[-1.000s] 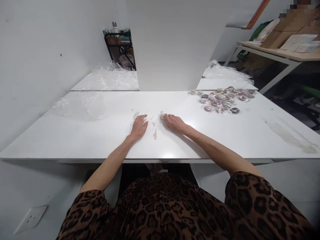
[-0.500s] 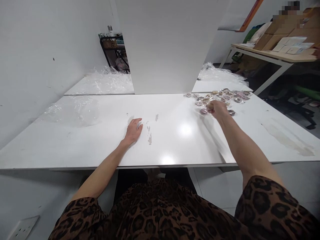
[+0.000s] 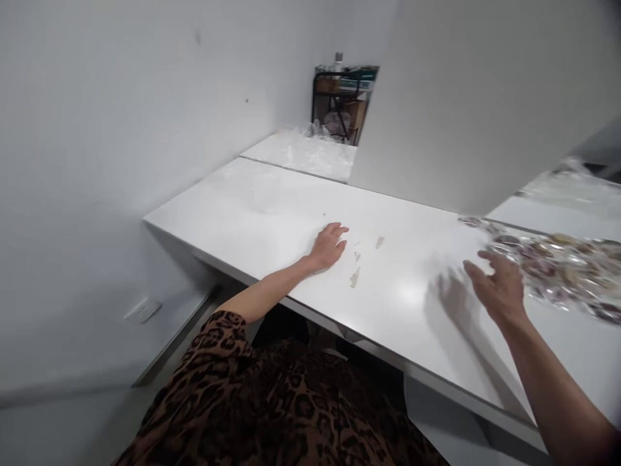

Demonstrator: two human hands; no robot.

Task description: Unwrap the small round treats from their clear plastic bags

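Observation:
My left hand [image 3: 328,247] rests on the white table [image 3: 291,239], fingers loosely spread and nothing in it, beside some grey scuff marks. My right hand [image 3: 501,285] is raised over the table at the right, thumb and fingers apart, with no object visible in it and its shadow falling to the left. Just beyond that hand lies a pile of small round items in clear plastic wrappers [image 3: 565,265], brown, purple and yellowish. Motion blurs them, so I cannot tell what is inside.
A tall white panel [image 3: 466,103] stands across the table's far edge. Crumpled clear plastic [image 3: 310,152] lies behind on the left, and more clear plastic [image 3: 572,191] on the right. A black rack [image 3: 337,97] holds boxes at the back. A wall socket [image 3: 143,310] is low on the left.
The view has swung left. My right hand has come away from the pile toward me, its fingers going from closed to spread. My left hand stays on the table.

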